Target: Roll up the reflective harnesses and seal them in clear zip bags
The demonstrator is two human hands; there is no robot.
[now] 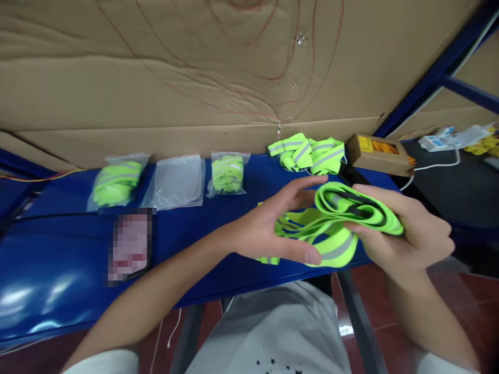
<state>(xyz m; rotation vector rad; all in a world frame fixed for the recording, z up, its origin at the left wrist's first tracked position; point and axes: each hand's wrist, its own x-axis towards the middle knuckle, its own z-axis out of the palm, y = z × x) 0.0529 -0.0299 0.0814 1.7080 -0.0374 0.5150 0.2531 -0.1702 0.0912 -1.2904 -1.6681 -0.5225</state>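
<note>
Both hands hold a neon-green reflective strap bundle (335,223) with grey stripes just above the blue table's (58,270) front edge. My right hand (409,234) wraps round the folded end, thumb pressed on the loops. My left hand (268,228) cups the loose end, thumb under a striped band and fingers stretched over the top. Part of the strap hangs between the hands.
Along the back stand a bag of green straps (117,182), a flat clear bag (177,181), a smaller filled bag (228,174), loose folded straps (310,152) and a brown box (380,154). A blurred-out flat thing (130,244) lies left. Cardboard wall (195,78) behind.
</note>
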